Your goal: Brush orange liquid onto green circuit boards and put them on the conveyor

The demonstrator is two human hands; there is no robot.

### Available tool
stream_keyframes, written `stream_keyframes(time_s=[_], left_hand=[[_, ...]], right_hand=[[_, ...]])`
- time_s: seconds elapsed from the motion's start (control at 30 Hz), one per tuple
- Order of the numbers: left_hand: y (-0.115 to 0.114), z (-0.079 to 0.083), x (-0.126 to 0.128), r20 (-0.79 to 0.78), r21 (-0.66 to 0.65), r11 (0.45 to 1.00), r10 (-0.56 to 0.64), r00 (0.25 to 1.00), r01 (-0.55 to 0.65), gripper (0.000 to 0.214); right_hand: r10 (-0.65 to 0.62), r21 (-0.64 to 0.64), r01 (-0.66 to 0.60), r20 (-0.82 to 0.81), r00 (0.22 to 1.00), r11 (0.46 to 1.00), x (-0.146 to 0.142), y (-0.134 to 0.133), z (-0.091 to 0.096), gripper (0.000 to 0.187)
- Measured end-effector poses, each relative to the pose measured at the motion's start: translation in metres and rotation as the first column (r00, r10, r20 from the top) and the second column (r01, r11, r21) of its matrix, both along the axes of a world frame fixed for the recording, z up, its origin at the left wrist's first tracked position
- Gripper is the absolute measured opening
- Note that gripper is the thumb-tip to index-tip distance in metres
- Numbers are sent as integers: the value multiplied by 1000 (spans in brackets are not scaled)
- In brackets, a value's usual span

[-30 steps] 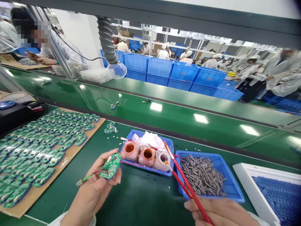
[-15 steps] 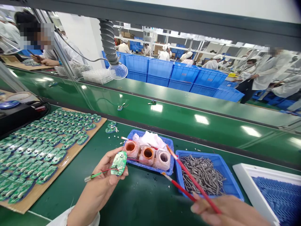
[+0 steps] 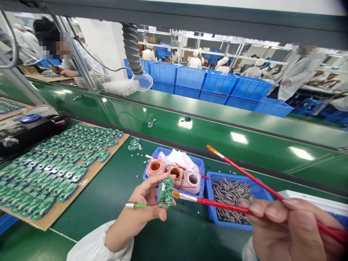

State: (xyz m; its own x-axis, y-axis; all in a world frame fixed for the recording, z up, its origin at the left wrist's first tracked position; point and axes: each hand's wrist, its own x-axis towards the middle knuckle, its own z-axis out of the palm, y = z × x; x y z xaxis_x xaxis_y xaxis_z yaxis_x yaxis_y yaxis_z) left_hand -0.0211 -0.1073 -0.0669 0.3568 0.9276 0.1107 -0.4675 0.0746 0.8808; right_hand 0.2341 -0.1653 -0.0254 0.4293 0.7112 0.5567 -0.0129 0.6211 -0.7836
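Note:
My left hand (image 3: pixel 143 210) pinches a small green circuit board (image 3: pixel 166 192) by its edge, and a green and red wire with a metal tip (image 3: pixel 137 205) trails from it to the left. My right hand (image 3: pixel 288 226) grips two red-handled brushes. The lower brush (image 3: pixel 214 203) has its orange bristles touching the board's right edge. The upper brush (image 3: pixel 244 173) points up and to the left, clear of everything. Just beyond the board stands a blue tray (image 3: pixel 200 166) with three small open jars (image 3: pixel 174 173) and a white rag.
A blue tray of small dark metal pins (image 3: pixel 231 197) sits right of the jars. A brown sheet (image 3: pixel 89 174) covered with several green boards lies at left. The green conveyor belt (image 3: pixel 217 137) runs behind. A white frame (image 3: pixel 312 199) is at right. Workers in white stand beyond blue crates.
My left hand brought the board rightward, close in front of the jars. My right hand lifted and swung in, so one brush tip now meets the board and the other points upward.

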Motion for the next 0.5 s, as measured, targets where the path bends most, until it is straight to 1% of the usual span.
stream_keyframes(time_s=[0.1, 0.2, 0.37, 0.43, 0.5], left_hand=[[1, -1, 4, 41, 40, 999, -31, 999, 29, 57], [2, -1, 5, 79, 69, 996, -62, 995, 57, 58], [2, -2, 4, 78, 52, 996, -80, 994, 76, 61], [1, 1, 4, 71, 40, 996, -85, 994, 82, 61], [0, 6, 5, 44, -1, 998, -62, 997, 62, 58]], right_hand=[[42, -6, -42, 0, 999, 999, -11, 2, 7, 7], [47, -8, -47, 13, 999, 999, -11, 1, 6, 8], [-20, 39, 17, 85, 996, 999, -10, -2, 3, 8], [-64, 59, 58, 96, 993, 997, -9, -1, 2, 7], [-105, 49, 101, 87, 991, 994, -2, -1, -4, 6]])
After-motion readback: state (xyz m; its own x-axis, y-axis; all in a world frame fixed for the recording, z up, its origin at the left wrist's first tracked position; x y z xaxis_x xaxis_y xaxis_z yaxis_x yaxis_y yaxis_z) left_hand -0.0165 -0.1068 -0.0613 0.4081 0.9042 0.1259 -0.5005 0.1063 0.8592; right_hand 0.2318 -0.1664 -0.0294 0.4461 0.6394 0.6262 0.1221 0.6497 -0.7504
